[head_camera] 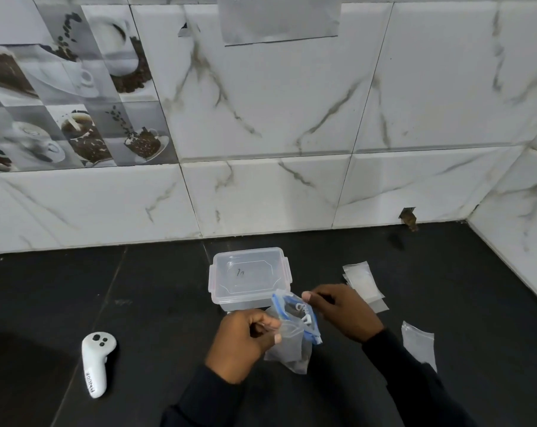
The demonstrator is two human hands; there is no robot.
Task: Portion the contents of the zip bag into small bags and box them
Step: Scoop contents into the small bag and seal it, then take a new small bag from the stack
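Clear plastic zip bag (291, 337): blue-edged mouth parted, held above the dark counter (76, 288) just in front of the lidded box (248, 280); small white pieces at the mouth
Hands: left hand (245, 343) pinches the near lip; right hand (344, 312) pinches the far lip
Risk: tilting could spill the pieces
Small bags (364, 285): right of the box, near the right hand
Room: counter open at left except a white controller (97, 363); tiled wall (291, 195) close behind
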